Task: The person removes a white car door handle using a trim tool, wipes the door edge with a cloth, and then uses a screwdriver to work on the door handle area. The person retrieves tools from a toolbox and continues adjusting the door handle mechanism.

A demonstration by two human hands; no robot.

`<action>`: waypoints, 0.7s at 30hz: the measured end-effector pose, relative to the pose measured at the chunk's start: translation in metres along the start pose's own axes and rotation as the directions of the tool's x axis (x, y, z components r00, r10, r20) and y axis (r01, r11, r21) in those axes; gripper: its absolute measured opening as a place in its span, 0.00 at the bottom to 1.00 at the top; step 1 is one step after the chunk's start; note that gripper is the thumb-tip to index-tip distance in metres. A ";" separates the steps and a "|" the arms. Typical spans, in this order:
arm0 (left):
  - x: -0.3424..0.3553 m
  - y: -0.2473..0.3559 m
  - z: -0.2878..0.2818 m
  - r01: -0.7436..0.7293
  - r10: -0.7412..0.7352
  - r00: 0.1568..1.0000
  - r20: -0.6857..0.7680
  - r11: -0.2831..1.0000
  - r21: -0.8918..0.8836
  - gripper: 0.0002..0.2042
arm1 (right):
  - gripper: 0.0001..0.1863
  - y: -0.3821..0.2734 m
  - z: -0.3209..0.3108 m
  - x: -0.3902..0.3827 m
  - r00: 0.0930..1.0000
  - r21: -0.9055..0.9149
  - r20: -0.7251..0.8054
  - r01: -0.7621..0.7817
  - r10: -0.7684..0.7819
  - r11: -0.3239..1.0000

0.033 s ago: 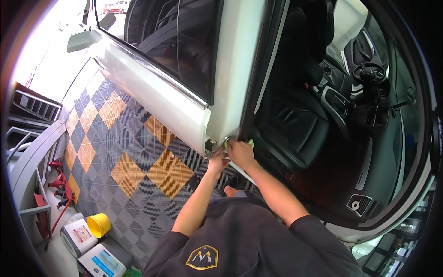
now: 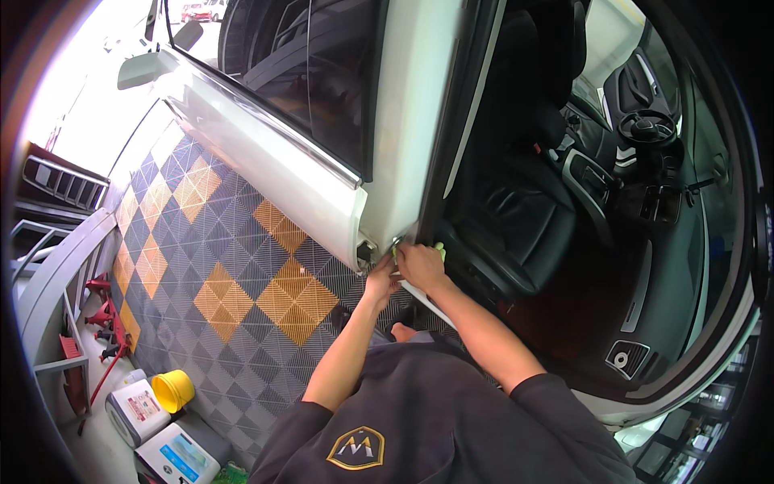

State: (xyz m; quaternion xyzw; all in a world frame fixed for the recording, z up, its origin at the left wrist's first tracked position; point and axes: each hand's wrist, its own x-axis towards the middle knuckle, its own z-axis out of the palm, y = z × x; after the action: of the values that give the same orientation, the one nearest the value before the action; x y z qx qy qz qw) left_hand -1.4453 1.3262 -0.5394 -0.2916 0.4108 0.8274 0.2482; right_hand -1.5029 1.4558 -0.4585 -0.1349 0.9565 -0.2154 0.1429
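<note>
White-painted metal makes up the broad, smooth car pillar (image 2: 403, 137) in front of me, and both my hands are together at its lower end. My right hand (image 2: 422, 266) is bent over the spot with the knuckles up, and a soft-looking, bright yellow-green piece (image 2: 440, 250) shows past its far side, right against it. I cannot tell whether those fingers are clenched on the piece or only pressing it, since my own hand hides them. My left hand (image 2: 380, 284) is just beside the right, its fingers pointing in toward the same place; their tips are hidden too, so I cannot tell whether they grasp anything. Just above my hands sits a small, shiny metal fitting (image 2: 397, 241).

A narrow, pale strip (image 2: 429, 303) runs from under my hands down toward my right forearm. Left of the pillar, a long, glossy white car panel (image 2: 266, 157) slants below a dark glass window (image 2: 334, 89); its lower end comes near my left hand. To the right are a black leather seat (image 2: 520, 234) and, farther off, a black round steering wheel (image 2: 647, 127). At lower left, a bright yellow plastic bucket (image 2: 173, 391) stands near the ribbed grey-and-orange floor tiles (image 2: 266, 367).
</note>
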 end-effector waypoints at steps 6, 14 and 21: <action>0.039 -0.035 0.020 -0.104 0.145 0.986 0.078 0.916 -0.388 0.18 | 0.13 0.001 -0.001 0.013 0.990 -0.011 0.129 -0.051 0.052 0.999; 0.064 -0.043 0.017 -0.184 0.211 0.978 -0.004 0.844 -0.504 0.17 | 0.15 0.006 -0.006 0.008 0.976 0.372 0.122 -0.214 0.181 0.903; 0.028 -0.040 0.020 -0.111 0.093 0.978 -0.189 0.990 -0.090 0.11 | 0.14 0.030 0.025 -0.049 0.928 0.522 -0.101 -0.258 0.360 0.813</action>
State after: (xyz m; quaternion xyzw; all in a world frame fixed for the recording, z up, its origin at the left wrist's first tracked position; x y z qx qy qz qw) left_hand -1.4445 1.3691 -0.5700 -0.3575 0.4043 0.8281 0.1514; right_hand -1.4554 1.4882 -0.4826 0.0864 0.8862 -0.4413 0.1118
